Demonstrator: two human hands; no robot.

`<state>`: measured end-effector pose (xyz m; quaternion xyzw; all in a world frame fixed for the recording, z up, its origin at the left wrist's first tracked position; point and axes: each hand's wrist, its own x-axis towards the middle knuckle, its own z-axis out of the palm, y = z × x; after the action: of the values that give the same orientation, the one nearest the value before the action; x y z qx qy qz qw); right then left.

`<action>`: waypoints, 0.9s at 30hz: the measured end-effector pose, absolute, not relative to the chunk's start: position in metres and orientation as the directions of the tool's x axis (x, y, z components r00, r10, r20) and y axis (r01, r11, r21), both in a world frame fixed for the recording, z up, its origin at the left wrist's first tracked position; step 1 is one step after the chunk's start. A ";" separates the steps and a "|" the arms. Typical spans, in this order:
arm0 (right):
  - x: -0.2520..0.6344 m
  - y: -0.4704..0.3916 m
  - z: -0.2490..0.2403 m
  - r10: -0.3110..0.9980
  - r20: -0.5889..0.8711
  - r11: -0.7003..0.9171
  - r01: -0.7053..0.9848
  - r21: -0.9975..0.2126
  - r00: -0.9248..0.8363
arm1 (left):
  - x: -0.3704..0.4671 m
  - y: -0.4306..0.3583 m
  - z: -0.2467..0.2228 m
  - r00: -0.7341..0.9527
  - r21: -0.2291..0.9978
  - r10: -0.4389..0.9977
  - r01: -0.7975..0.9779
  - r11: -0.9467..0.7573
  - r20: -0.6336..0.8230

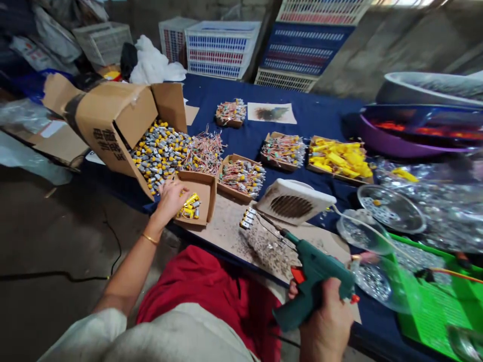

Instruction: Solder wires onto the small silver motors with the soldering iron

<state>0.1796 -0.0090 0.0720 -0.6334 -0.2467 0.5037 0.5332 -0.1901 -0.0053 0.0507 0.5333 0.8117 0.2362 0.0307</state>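
My left hand (172,197) is at the left edge of a small cardboard tray (208,201) with yellow and grey cylinders (191,206) in it. Its fingers are bent; what they hold, if anything, is too small to tell. My right hand (327,314) is wrapped round the handle of a green soldering gun (317,271) with a red trigger. The gun's long tip points up and left, close to a short row of small silver motors (247,217) above the brown board (226,221). Beside my left hand, many motors (160,153) spill from a tipped carton (113,120).
Trays of wired motors (243,176) and yellow parts (341,158) stand farther back. A white vented box (296,201) sits behind the gun. Metal bowl (392,208), plastic bowls, green tray (430,301) and purple basin (415,133) are at the right.
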 end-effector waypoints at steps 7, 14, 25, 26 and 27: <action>0.179 -0.009 0.074 0.870 -0.308 -0.259 -0.175 -0.950 0.385 | -0.217 0.033 0.068 -0.339 0.313 0.939 0.900 0.304 0.064; 0.190 -0.003 0.067 0.839 -0.348 -0.301 -0.176 -0.937 0.418 | -0.228 0.010 0.055 -0.283 0.318 0.955 0.901 0.295 -0.087; 0.195 -0.006 0.064 0.838 -0.321 -0.297 -0.126 -0.947 0.441 | -0.228 -0.002 0.053 -0.302 0.292 0.953 0.908 0.299 -0.037; 0.194 -0.007 0.064 0.841 -0.321 -0.292 -0.134 -0.947 0.437 | -0.229 -0.003 0.052 -0.291 0.290 0.956 0.912 0.290 -0.041; 0.194 -0.008 0.065 0.843 -0.319 -0.289 -0.136 -0.948 0.432 | -0.229 -0.005 0.050 -0.283 0.287 0.958 0.915 0.283 -0.043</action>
<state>0.1941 -0.0075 0.0646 -0.6577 -0.2687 0.4602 0.5323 -0.2289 -0.0046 0.0500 0.5898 0.7941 0.1036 0.1042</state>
